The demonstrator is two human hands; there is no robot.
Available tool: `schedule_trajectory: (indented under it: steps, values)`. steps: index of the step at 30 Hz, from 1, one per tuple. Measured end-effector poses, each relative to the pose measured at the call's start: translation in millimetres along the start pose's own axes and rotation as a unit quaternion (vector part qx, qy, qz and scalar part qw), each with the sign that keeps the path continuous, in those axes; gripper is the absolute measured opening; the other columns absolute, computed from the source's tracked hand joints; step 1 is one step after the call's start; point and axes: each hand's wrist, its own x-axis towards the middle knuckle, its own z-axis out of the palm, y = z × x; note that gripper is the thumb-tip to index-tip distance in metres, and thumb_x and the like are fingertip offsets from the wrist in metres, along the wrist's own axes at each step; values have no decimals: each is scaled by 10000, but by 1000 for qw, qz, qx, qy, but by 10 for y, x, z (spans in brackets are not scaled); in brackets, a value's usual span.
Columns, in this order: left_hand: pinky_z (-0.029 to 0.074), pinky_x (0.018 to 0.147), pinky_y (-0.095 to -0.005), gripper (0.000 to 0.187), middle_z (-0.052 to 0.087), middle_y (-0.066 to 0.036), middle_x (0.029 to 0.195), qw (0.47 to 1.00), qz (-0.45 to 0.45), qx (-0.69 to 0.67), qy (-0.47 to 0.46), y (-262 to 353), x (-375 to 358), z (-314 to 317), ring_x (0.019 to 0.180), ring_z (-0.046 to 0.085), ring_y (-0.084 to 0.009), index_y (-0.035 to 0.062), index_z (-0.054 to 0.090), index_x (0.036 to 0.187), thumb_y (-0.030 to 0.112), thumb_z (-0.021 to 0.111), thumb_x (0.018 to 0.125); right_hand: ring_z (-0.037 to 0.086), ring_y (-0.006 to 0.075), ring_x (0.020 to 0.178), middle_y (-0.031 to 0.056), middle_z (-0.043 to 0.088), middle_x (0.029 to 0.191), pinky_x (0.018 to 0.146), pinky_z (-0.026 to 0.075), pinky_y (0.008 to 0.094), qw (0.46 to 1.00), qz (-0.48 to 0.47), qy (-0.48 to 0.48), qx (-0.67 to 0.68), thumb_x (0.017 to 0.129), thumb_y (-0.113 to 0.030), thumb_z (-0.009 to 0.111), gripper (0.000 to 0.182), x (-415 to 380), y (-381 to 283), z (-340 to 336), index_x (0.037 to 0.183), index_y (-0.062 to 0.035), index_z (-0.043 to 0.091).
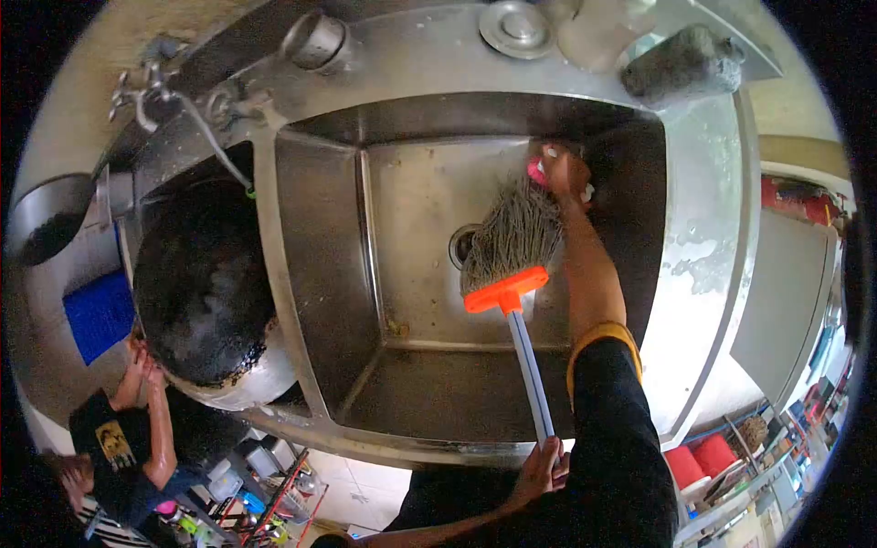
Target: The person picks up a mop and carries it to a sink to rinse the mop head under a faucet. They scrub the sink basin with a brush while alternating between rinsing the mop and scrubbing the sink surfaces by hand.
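Note:
A mop [519, 233] with grey strands and an orange head lies tilted into the steel sink [411, 210], its strands spread on the bottom beside the drain [464, 245]. My left hand [545, 468] is closed round the mop's grey-blue handle at the sink's front edge. Reaching deep into the far right corner, my right hand [568, 173] is closed on a small pink-and-white thing [537, 168] just past the strand ends. Its kind is hard to make out, as my fingers cover most of it.
A large blackened pot [206, 283] fills the left basin, near a tap with a hose [215, 142]. Along the back ledge stand a metal cup [315, 41], a round lid [517, 27] and a dark grey bundle [685, 66]. Another person [119, 443] is at lower left.

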Motion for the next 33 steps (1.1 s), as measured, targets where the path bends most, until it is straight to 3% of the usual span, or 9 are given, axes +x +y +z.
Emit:
schedule_trajectory:
  steps: [2,5,7,10,11,12,14,26,33]
  values:
    - [296,393,-290,391,347,12,561,985,-2,-75,-156,75,23,-94,428,333,-123,138,425,775,494,342,914,617,367,645,184,631,727,553,471,425,995,29,-26,96,798,-384,548,333,-88,-173,-351,831,-75,668]
    - [343,401,-309,369,356,14,571,996,-57,-61,22,113,-251,183,463,378,-135,134,415,757,475,413,897,604,368,587,203,601,646,507,453,413,955,-58,37,288,790,-329,587,318,-246,-70,-570,747,-21,648]
    - [392,411,-308,313,360,19,566,982,-23,7,187,298,-554,617,486,410,-126,123,403,773,400,485,893,596,372,585,198,605,647,521,460,402,995,29,16,91,792,-296,601,290,-562,-393,-1143,743,-14,644]
    - [392,477,-260,216,360,36,567,998,-51,16,-15,88,-626,200,505,415,-105,125,405,750,263,495,888,616,300,640,150,631,718,576,494,404,955,118,-34,269,689,-198,656,166,-1053,-530,-1606,784,-63,655]
    - [369,514,-261,227,332,42,557,998,-28,-24,-47,128,-764,295,502,367,-99,138,399,698,232,470,892,611,279,627,128,624,685,574,484,405,991,41,-116,58,677,-175,649,152,-1189,-505,-1758,776,-59,650]
    - [368,550,-285,239,310,43,558,989,-67,-112,-65,127,-799,192,509,331,-99,141,388,679,214,457,895,590,253,595,127,597,630,531,449,409,997,-46,40,-41,675,-155,625,128,-1493,-1,-980,717,-34,628]
    - [385,621,-305,216,347,28,567,993,-53,-57,-90,228,-966,218,534,370,-117,134,397,687,192,470,882,613,324,679,172,623,720,643,485,427,981,73,-20,177,711,-256,634,186,-1647,-844,-2326,757,-76,648]
    - [428,771,-384,244,486,-81,662,991,-17,112,-72,541,-834,-262,677,499,-207,53,446,684,205,484,871,573,387,639,210,576,658,613,457,435,939,222,106,240,802,-396,533,365,-2651,-1016,-3700,734,-48,619]
    - [529,609,-271,256,525,-60,670,979,52,-143,-134,1091,221,-325,625,553,-149,51,482,790,284,464,894,573,390,626,218,572,640,586,443,432,924,222,147,275,799,-366,557,347,-2768,-1044,-3820,726,-31,609]
